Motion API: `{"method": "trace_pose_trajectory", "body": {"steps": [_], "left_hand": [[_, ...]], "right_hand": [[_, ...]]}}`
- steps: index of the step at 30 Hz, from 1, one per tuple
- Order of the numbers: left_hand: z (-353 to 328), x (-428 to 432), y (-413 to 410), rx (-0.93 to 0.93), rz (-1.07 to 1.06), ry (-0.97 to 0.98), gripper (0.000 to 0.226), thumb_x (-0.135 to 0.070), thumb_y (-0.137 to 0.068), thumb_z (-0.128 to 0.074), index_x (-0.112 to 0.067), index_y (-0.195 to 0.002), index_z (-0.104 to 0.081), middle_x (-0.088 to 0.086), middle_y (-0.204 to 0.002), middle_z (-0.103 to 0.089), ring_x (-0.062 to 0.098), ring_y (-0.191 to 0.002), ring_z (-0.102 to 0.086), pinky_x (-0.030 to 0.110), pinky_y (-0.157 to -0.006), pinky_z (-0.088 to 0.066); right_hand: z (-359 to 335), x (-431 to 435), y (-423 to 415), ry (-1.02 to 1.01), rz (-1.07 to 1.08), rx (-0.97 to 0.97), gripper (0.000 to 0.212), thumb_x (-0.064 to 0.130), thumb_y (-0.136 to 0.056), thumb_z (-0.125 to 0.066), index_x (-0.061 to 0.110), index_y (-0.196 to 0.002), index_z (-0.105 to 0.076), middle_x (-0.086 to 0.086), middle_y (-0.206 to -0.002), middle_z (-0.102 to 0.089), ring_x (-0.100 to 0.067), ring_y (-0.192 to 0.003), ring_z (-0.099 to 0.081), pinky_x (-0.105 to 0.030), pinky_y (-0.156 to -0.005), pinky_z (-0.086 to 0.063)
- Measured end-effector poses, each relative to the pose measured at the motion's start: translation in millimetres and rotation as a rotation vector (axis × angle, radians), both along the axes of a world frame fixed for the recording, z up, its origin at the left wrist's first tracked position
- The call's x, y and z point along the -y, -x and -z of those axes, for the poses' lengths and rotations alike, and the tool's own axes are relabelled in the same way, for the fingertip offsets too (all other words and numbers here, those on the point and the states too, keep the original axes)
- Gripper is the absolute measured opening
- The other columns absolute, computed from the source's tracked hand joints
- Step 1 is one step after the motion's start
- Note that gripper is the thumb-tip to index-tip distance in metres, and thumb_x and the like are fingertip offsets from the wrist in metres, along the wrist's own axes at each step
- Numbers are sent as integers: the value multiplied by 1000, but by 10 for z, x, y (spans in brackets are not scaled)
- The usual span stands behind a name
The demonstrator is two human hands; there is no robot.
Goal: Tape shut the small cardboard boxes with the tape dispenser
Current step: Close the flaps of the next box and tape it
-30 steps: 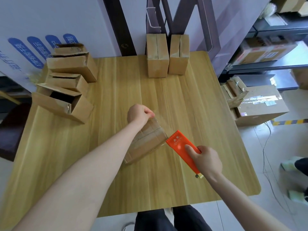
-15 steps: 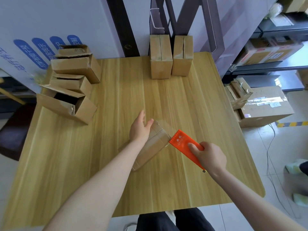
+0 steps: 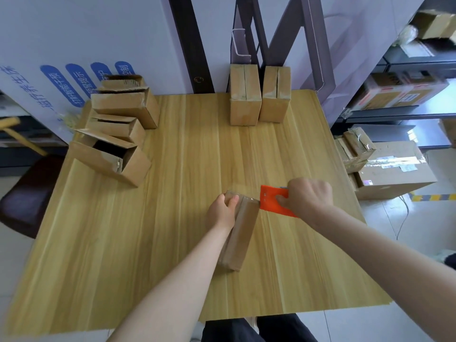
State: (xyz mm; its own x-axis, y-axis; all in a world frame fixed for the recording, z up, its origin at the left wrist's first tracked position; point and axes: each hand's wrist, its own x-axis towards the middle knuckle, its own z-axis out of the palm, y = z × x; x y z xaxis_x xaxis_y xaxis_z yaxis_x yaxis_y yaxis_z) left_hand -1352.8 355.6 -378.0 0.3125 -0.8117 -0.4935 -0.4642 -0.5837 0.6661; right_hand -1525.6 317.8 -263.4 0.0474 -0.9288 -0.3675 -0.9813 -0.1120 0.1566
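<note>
1. The wooden table [image 3: 153, 243] carries everything, and the person stands at its near edge.
2. A pile of open boxes [image 3: 112, 157] sits at the far left corner with its flaps loose. They look unsealed, so most of the job probably remains. They are well apart from the hands and cannot get in the way.
3. Two upright boxes [image 3: 245, 102] stand side by side at the far edge. Whether their seams are taped cannot be told.
4. The small box [image 3: 240, 233] lies in the middle of the table, its long side running toward the person.
5. The left hand [image 3: 222, 211] grips the box's far end, with the fingers curled over it and the thumb on top. The right hand [image 3: 308, 196] is wrapped tightly round the tape dispenser [image 3: 272, 199].
6. The dispenser's front edge touches the box's far right corner, which suggests a strip is being cut or started there.
7. The clear tape shows only as a faint gloss on top of the box, and its free end cannot be made out.
8. Risks:
   - The box is light and held at one end only, so a sideways tug from the dispenser could swing it and lay the strip crooked or wrinkled.
   - The thumb sits close to the tape line and could catch the adhesive.
   - A weak tear could leave a trailing tail that lifts the flap.
</note>
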Motion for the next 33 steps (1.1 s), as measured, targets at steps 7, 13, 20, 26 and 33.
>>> {"method": "trace_pose_trajectory", "body": {"steps": [7,13,20,26,33], "left_hand": [[16,-12,2,16,-5,41,41,-52,-93,-43,-13,-95,-58,1,-93,-66,23,-88,-62,41,-79,-51],[-53,-20,5,39,20,-2,49,-54,-94,-40,-13,-113,-57,2,-113,-65,24,-102,-60,40,-88,-49],[-56,-10,-15,28,27,-35,53,-51,-97,-41,-13,-132,-50,3,-133,-57,23,-115,-55,30,-89,-41],[-105,3,17,46,9,-26,53,-49,-98,-41,-10,-133,-48,5,-134,-56,26,-121,-53,31,-91,-39],[-71,-7,-1,-8,-7,-24,39,-48,-97,-44,-20,-122,-54,5,-131,-57,27,-108,-55,31,-89,-40]], "right_hand": [[-124,182,-295,-2,-261,-198,16,28,-93,-49,19,-80,-52,3,-63,-39,-17,-63,-45,-25,-46,-22],[-11,349,-83,-171,45,-75,35,50,-92,-49,17,-82,-59,3,-73,-53,-16,-63,-50,-24,-52,-32],[178,387,233,-380,451,333,52,56,-86,-60,6,-97,-55,-4,-73,-53,-17,-64,-51,-28,-62,-41],[324,275,306,-281,460,298,52,64,-81,-59,12,-87,-57,-2,-76,-59,-21,-72,-59,-28,-62,-41],[249,259,274,-320,477,348,52,61,-83,-59,10,-92,-56,-4,-80,-58,-22,-77,-58,-30,-67,-43]]}}
